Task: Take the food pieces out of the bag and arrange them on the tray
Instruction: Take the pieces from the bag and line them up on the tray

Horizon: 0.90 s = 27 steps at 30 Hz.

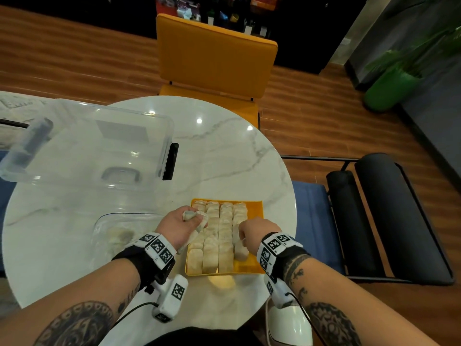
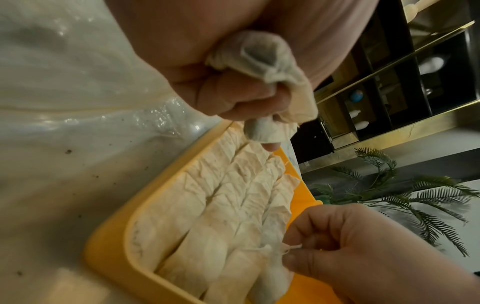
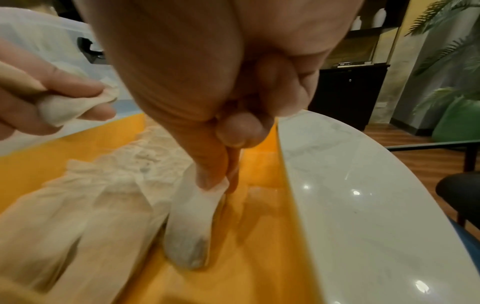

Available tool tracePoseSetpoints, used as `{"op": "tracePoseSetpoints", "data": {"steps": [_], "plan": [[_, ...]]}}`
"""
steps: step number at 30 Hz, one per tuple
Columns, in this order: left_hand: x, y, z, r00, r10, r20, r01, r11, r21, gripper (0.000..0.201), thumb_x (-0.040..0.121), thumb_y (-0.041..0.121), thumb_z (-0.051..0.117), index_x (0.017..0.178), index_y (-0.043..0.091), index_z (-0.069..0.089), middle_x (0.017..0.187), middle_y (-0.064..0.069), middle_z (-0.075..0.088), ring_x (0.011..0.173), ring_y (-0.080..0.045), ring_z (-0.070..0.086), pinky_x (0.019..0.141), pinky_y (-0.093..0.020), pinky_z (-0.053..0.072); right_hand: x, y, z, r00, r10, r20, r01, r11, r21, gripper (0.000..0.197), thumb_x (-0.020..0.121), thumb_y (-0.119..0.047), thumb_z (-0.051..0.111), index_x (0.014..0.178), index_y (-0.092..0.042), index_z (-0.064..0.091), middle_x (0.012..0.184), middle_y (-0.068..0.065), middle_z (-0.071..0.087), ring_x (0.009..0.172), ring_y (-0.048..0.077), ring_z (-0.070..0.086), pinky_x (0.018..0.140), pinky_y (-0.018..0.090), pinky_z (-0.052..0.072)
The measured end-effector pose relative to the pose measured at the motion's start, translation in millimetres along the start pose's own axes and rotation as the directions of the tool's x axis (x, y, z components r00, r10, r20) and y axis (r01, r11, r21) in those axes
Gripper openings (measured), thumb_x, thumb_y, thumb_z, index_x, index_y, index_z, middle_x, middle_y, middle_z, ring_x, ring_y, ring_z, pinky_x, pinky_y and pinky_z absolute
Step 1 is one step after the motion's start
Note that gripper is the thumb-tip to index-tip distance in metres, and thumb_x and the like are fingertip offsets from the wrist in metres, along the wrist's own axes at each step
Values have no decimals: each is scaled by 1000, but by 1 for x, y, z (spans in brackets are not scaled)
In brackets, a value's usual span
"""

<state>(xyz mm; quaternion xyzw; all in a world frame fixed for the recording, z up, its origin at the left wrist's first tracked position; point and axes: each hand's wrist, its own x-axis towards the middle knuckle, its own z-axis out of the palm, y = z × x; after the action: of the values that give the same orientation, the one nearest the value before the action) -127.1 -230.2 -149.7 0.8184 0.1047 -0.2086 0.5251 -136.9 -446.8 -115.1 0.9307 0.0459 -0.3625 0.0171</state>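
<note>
Right hand point(image 1: 254, 233): fingers point(image 3: 215, 176) closed in a pinch on the top end of one pale food piece point(image 3: 189, 224), whose lower end rests on the yellow tray point(image 1: 252, 267) at the near end of the fourth row. Left hand point(image 1: 180, 224): fingers point(image 2: 233, 98) curled tightly round several crumpled food pieces point(image 2: 262, 59), held above the tray's left edge. Four rows of pieces point(image 1: 219, 236) lie side by side, touching. The clear bag point(image 1: 117, 228) lies on the bench point(image 1: 224, 151) left of the tray.
</note>
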Motion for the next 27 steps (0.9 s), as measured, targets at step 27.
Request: {"op": "tracePoseSetpoints", "data": {"steps": [27], "plan": [[-29,38,18,981,138,138,-120,984,-130,15,83,32,77,74,44,76,83,12,76,88,-10,70,89,-32,55,-40,-16,0,916,73,-394,297,537,789,31,87,-43,71,114,-27,65,94,-8,69,85,9,67,78,25,53]]}}
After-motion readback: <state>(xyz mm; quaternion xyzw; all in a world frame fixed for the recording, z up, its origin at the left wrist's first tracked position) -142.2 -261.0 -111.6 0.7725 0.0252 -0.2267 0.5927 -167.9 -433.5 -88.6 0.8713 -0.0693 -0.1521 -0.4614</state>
